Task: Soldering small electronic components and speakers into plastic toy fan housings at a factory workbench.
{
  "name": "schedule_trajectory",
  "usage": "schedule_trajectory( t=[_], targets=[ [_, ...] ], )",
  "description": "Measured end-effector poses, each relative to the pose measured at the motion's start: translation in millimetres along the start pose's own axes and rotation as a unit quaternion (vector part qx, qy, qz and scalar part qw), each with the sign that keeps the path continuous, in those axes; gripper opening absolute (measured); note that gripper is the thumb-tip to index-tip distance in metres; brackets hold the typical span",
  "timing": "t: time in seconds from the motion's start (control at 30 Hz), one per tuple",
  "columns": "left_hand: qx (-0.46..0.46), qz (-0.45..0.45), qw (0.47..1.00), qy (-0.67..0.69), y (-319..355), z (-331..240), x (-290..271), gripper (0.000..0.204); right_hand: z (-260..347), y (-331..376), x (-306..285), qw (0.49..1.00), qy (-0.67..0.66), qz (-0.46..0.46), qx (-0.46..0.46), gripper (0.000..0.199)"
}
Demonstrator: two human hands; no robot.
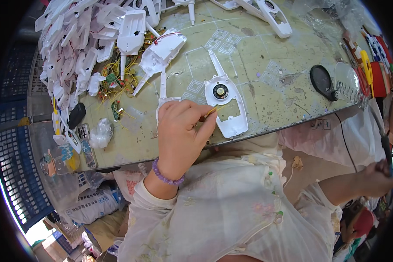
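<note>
My left hand (183, 126), with a purple bead bracelet at the wrist, pinches a thin yellow wire (211, 112) between thumb and forefinger. The wire is at the edge of a white plastic shell (239, 120) lying near the table's front edge. A round black speaker (220, 91) sits in that shell, above a rectangular opening. Another white shell part (163, 87) lies partly hidden behind my left hand. Off the table at the far right, my right hand (380, 179) is curled and slightly blurred beside a dark cord-like thing (386, 146); what it holds is not clear.
White plastic shells (70, 48) are heaped at the left, beside green circuit boards (113, 81) with yellow wires. A black-rimmed magnifying glass (322, 82), a metal coil spring (349, 91) and a yellow-handled tool (367, 72) lie at the right. A blue basket (19, 174) stands left.
</note>
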State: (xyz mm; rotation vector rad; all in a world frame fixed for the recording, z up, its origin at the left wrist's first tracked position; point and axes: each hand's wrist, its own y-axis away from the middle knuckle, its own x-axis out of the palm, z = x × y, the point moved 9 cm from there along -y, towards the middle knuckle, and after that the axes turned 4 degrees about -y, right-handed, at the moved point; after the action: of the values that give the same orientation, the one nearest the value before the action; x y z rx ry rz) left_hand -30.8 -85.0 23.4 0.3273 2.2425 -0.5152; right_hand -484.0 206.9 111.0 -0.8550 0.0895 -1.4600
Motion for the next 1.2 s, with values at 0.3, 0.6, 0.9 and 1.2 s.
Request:
schedule_trajectory(
  t=[0.3, 0.6, 0.9, 1.2],
  targets=[
    [-0.023, 0.038, 0.999, -0.031, -16.2, -1.3, 15.2, 0.006, -80.0, 146.2, 77.1, 0.901, -0.117, 0.176, 0.379, 0.05],
    [-0.001, 0.046, 0.998, -0.045, -28.5, 1.7, 23.4, 0.007, -23.8, 222.7, 141.7, 0.914, -0.087, 0.393, 0.052, 0.03],
    [0.029, 0.051, 0.995, -0.075, -34.7, -4.5, 21.8, 0.006, -4.6, 260.4, 160.6, 0.826, -0.133, 0.546, -0.028, 0.031],
    [0.021, 0.047, 0.998, -0.047, -34.0, -2.3, 22.1, 0.006, -6.0, 262.1, 165.3, 0.819, -0.119, 0.561, -0.021, 0.028]
  ],
)
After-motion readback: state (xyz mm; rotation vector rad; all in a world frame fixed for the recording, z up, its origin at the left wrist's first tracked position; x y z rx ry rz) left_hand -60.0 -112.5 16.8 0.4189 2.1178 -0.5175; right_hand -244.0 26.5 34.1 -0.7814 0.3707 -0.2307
